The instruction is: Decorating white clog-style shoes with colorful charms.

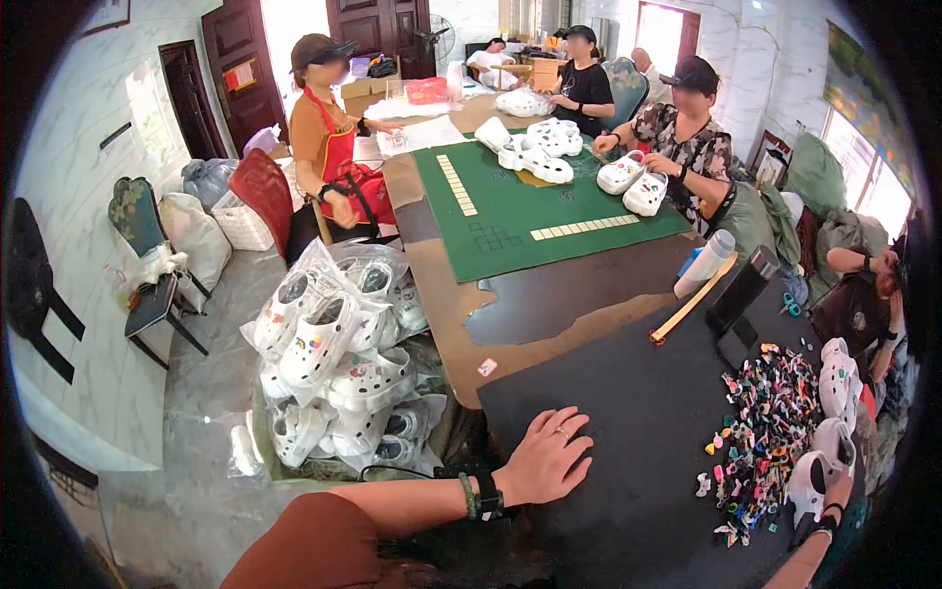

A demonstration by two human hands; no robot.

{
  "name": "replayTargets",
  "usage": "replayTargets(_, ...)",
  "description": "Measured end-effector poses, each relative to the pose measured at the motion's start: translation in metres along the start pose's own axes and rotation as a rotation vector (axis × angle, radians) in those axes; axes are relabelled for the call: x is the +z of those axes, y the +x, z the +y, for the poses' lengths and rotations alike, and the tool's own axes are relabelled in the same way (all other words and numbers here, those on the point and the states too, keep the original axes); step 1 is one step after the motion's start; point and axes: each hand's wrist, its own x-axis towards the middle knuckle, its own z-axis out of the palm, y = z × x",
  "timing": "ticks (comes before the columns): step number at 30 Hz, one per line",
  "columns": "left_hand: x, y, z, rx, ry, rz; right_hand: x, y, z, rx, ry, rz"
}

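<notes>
My left hand [549,457] lies flat on the black table mat [599,393], fingers spread and holding nothing. A ring sits on one finger; a green bead bracelet and a black band are round the wrist. At the lower right, my right hand [838,493] is closed on the back part of a white clog [809,483]; some of its fingers are hidden. Beside that clog is another white clog [835,440], and beyond them a white clog with coloured charms [839,381]. Left of the clogs spreads a heap of small multicoloured shoe charms [760,442].
Bagged white clogs [339,378] are piled left of the table. A black bottle [743,292], pale bottle [706,260] and yellow stick [692,299] stand or lie beyond the charms, near blue scissors [791,304]. Co-workers sit and stand around the green mat [500,236], one holding clogs.
</notes>
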Motion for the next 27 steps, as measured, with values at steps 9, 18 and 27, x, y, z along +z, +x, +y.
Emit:
replayTargets(9, 0.000, 0.019, 0.001, 0.111, -0.054, 0.045, -0.062, -0.078, 0.053, -0.203, 0.132, 0.146)
replayTargets(18, 0.009, 0.013, -0.010, 0.183, 0.125, 0.026, -0.207, -0.264, 0.044, 0.092, -0.035, -0.106)
replayTargets(27, 0.027, 0.002, -0.005, 0.151, 0.119, -0.034, -0.190, -0.360, 0.083, 0.326, 0.169, -0.087)
